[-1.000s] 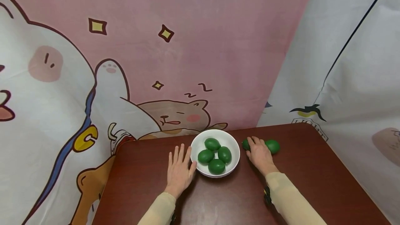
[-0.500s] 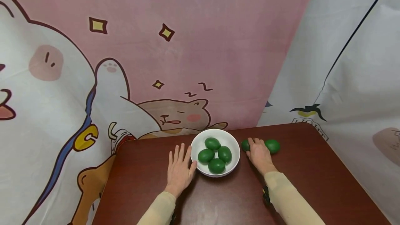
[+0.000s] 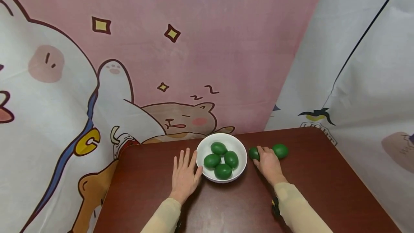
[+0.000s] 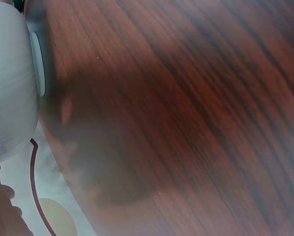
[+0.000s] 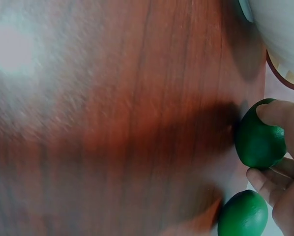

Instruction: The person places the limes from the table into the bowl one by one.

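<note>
A white bowl (image 3: 207,149) stands near the table's back edge with several green limes (image 3: 222,171) in it. My left hand (image 3: 184,178) lies beside the bowl's left side, fingers straight, the thumb at the rim. To the right of the bowl, my right hand (image 3: 270,165) pinches a lime (image 3: 253,153) between thumb and fingers. The right wrist view shows that held lime (image 5: 259,141) by the table surface; whether it is lifted I cannot tell. Another lime (image 3: 280,151) sits just right of the right hand. In the left wrist view, the bowl's outer wall (image 4: 12,73) rises close by.
The dark red-brown wooden table (image 3: 220,204) has its back edge just behind the bowl. A printed cloth (image 3: 226,53) with cartoon animals hangs behind it. On the right, a pale cloth (image 3: 362,92) hangs past the table's edge.
The right hand stays around the same lime, with only a slight shift of the fingers. A little more of that lime shows now. The left hand and bowl hold their places.
</note>
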A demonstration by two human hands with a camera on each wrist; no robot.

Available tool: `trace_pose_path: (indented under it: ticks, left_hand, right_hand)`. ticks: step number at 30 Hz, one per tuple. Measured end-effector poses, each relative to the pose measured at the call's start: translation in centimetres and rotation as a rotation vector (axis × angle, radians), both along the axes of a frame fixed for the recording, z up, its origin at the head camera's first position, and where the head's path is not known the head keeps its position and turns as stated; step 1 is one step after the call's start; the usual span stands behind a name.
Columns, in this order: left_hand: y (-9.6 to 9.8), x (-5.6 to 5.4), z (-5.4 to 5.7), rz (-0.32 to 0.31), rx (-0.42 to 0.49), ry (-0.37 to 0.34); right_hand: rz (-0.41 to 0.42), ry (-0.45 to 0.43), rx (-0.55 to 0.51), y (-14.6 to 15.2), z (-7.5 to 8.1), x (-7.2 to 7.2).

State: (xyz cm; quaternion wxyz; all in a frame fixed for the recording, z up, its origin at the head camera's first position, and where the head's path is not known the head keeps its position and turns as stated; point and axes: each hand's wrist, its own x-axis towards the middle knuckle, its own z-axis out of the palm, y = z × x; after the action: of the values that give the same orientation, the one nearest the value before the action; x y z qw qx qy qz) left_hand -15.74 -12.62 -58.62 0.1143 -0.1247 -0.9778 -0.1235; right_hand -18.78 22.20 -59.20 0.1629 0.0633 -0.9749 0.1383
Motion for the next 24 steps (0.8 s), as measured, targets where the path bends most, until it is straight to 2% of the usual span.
trace_pose_path:
  ticks: [6, 13, 19, 24]
  left_hand:
    - [0.0, 0.0, 0.2, 0.004, -0.013, -0.025]
    - [0.0, 0.0, 0.0, 0.007, -0.013, -0.031]
    - [0.0, 0.0, 0.0, 0.004, -0.019, -0.016]
    - [0.0, 0.0, 0.3, 0.006, -0.027, -0.041]
  right_hand:
    - [-0.011, -0.031, -0.035, -0.2, -0.1, 0.9]
    - [-0.027, -0.074, -0.136, -0.2, 0.0, 1.9]
    - [-0.051, -0.111, -0.181, 0.0, 0.7, 2.5]
    - [-0.054, -0.095, -0.204, 0.0, 1.8, 2.7]
